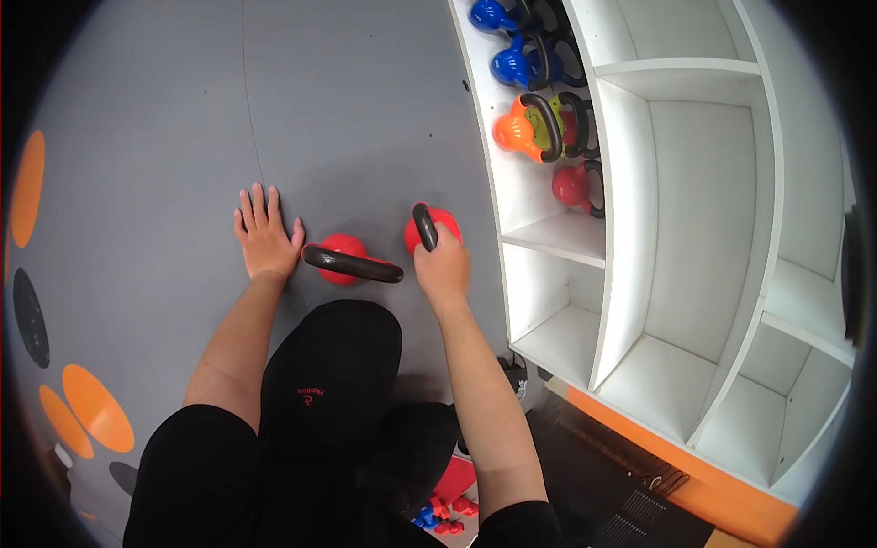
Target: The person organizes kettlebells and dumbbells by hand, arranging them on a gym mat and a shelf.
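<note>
Gym, red kettlebells (342, 245), white storage shelves (703, 210)

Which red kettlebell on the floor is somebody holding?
The red kettlebell nearer the white shelving unit: the right hand grips its black handle. The other red kettlebell, beside the left hand, is not gripped.

The two red kettlebells (339, 244) are showing smooth, plastic-looking coats, their black handles (356, 267) shining glossily. The orange kettlebell (512, 134) and the blue kettlebells (509, 66) are gleaming similarly. The grey floor (347, 110) is looking smooth and mostly matt. The white shelving unit (681, 68) is presenting smooth, board-like panels; the black trousers (333, 356) are appearing as matt cloth.
</note>
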A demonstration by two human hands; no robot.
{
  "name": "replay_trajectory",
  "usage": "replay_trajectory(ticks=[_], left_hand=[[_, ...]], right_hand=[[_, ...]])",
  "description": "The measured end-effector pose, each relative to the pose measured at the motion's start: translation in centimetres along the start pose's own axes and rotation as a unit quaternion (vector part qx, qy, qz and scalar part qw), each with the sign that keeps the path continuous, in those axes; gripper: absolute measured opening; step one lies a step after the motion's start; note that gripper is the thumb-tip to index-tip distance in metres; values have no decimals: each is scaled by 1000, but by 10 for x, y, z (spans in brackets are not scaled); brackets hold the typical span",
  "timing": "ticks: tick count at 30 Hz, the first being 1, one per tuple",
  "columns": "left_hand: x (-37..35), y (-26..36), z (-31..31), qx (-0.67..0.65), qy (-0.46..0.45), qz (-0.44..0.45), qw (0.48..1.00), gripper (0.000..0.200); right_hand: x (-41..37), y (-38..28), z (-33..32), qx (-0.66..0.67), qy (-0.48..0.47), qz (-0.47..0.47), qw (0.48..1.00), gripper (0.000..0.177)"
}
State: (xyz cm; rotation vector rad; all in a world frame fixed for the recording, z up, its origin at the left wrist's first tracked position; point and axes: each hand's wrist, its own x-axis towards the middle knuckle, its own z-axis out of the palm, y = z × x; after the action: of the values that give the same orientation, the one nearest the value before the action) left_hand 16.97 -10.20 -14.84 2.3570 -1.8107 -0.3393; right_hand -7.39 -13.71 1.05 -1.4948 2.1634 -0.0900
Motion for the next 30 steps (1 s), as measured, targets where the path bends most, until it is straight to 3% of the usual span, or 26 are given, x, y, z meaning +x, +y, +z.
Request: replay_trajectory(ticks=[4,6,7,9,10,12,15,19,21,25,30], left_hand=[[0,2,-4,12,-20,-8,1000,73],[1,3,-6,10,-23,-9,1000,74],[1,2,-6,8,-29,-9,1000,74],[1,2,-4,9,-23,-9,1000,74],[1,2,-5,8,-20,-7,1000,74],[2,3,-9,11,-31,-10,999,75],[2,5,-11,14,-45,-12,999,76],[2,5,-12,21,-43,-9,999,76],[2,6,-11,23,-37,-5,999,76],[0,4,-4,20,-6,0,1000,76],[-2,8,-1,35,-9,4,999,76]], right_hand=[[7,0,2,69,14,42,997,16],[11,12,5,167,121,21,978,21],[14,21,5,169,121,18,978,21],[25,43,-3,261,102,122,952,23],[30,53,-7,263,102,119,952,23],[34,67,-13,385,131,195,893,19],[35,74,-11,376,176,182,891,7],[40,68,4,372,198,129,898,7],[46,64,-1,279,160,160,933,17],[40,51,-13,199,185,136,953,18],[26,49,-21,174,193,147,954,20]])
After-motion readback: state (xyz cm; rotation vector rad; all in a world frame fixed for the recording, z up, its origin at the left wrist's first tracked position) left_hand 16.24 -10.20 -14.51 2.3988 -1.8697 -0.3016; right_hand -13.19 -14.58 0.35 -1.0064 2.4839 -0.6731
